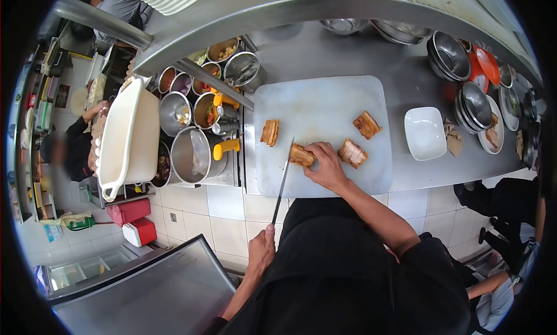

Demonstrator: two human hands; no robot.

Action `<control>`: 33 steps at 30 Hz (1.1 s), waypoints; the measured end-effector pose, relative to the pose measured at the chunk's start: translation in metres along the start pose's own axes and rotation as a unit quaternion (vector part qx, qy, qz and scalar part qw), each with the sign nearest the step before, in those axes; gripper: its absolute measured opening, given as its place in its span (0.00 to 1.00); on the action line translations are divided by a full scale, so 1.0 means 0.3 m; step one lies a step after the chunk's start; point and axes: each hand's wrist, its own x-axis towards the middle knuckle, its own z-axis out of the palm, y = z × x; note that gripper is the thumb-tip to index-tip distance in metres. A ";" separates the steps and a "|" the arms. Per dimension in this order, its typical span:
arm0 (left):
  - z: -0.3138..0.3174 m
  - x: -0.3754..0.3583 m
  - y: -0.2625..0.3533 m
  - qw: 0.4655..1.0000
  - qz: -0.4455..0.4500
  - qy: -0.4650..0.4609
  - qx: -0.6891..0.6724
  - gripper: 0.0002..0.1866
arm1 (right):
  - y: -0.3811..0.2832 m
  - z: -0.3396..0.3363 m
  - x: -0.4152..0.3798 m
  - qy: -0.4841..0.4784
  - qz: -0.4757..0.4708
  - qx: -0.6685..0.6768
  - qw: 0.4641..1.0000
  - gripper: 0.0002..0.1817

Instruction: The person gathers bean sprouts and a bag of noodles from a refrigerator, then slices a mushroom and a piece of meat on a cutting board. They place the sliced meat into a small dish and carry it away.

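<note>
On the cutting board (325,103), the right hand (326,165) presses curled fingers on a pork piece (301,155) to steady it. The left hand (261,248), fist closed around the knife (282,184), sets the blade against that piece; three other pieces lie farther back on the board.

You could read no text, label, brand, number or sign anywhere in this view. The small packets and boxes on the shelves at the far left edge were too blurred and too small for you to make out any lettering on them.
</note>
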 end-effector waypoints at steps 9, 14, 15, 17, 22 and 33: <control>-0.014 0.051 0.164 0.989 0.068 -0.020 0.128 0.38 | -0.011 -0.009 0.005 -0.003 0.029 0.036 0.999 0.24; -0.048 0.021 0.163 0.987 0.050 -0.033 0.152 0.38 | -0.012 -0.017 0.017 -0.012 0.033 0.051 0.998 0.23; -0.052 0.017 0.158 0.985 0.046 -0.036 0.163 0.38 | -0.006 -0.016 0.018 -0.018 0.030 0.056 0.998 0.22; -0.038 0.033 0.162 0.985 0.050 -0.035 0.162 0.38 | 0.000 -0.008 0.016 -0.010 0.032 0.056 0.998 0.23; 0.027 0.136 0.221 0.985 0.082 -0.022 0.149 0.38 | 0.015 0.006 0.009 0.002 0.019 0.047 0.999 0.24; 0.063 0.218 0.249 0.984 0.078 -0.052 0.150 0.40 | 0.018 0.019 -0.001 0.015 0.022 0.036 0.999 0.24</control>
